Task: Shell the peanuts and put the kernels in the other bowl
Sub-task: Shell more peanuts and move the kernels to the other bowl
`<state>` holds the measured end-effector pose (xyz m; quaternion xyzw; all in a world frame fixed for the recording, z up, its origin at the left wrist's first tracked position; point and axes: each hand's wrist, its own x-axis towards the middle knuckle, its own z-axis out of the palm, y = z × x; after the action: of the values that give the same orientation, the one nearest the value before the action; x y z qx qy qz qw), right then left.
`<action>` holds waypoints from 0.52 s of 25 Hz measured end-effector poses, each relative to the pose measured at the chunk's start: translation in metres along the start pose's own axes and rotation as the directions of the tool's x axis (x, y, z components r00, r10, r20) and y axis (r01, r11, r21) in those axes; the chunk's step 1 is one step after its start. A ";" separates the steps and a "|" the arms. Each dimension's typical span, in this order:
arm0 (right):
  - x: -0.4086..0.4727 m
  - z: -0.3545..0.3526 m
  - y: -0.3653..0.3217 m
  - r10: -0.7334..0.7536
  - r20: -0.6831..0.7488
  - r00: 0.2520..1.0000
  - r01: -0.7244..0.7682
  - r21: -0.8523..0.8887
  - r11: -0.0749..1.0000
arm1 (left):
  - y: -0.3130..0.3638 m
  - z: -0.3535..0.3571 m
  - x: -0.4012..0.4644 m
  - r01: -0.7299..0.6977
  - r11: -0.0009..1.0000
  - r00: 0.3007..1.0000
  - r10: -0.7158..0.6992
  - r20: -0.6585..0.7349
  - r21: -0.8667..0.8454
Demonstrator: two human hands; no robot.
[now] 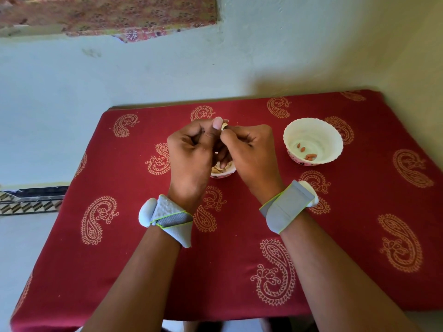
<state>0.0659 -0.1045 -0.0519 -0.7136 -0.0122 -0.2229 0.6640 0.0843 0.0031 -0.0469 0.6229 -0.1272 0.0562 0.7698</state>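
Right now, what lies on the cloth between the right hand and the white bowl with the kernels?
Nothing: the head view shows only bare red cloth between the right hand and the white bowl.

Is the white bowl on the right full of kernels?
No, the white bowl holds only a few reddish kernels on its bottom.

Small table in a pale green corner

A red paisley tablecloth [124, 236] covers the table; patterned fabric [107, 15] hangs on the wall [143, 73]; tiled floor border [28, 202] at left.

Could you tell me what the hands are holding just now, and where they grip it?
A peanut, pinched between both hands' fingertips, left hand and right hand, at its two sides.
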 end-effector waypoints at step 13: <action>0.002 0.000 -0.005 -0.014 -0.012 1.000 0.013 -0.069 0.998 | -0.002 0.003 -0.006 -0.183 0.952 0.981 0.192 -0.013 0.244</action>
<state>0.0664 -0.1048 -0.0469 -0.7347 -0.0053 -0.2319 0.6375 0.0785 0.0006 -0.0497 0.6960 -0.1639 0.1552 0.6817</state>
